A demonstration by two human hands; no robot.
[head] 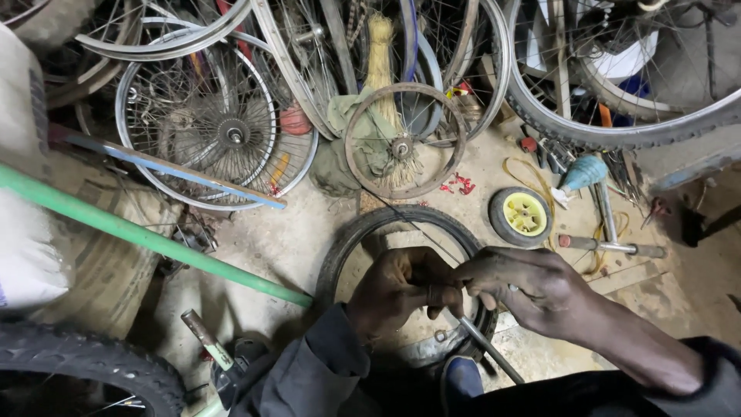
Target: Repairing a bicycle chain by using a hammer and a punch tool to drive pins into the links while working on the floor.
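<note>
My left hand [397, 289] and my right hand [525, 286] meet low in the middle of the view, fingers curled around a thin metal rod [490, 349] that slants down to the right. A fine spoke or wire [421, 228] runs up and left from my fingers. Under both hands a black bicycle tyre [347, 239] lies flat on the dirt floor. My dark sleeve [309, 371] covers the left forearm.
Several spoked rims [208, 131] and a small rusty wheel [405, 143] lean at the back. A green pipe [139, 235] crosses the left side. A small yellow-hubbed wheel [523, 215], a pump and tools [610, 224] lie to the right. A knobbly tyre [85, 363] sits bottom left.
</note>
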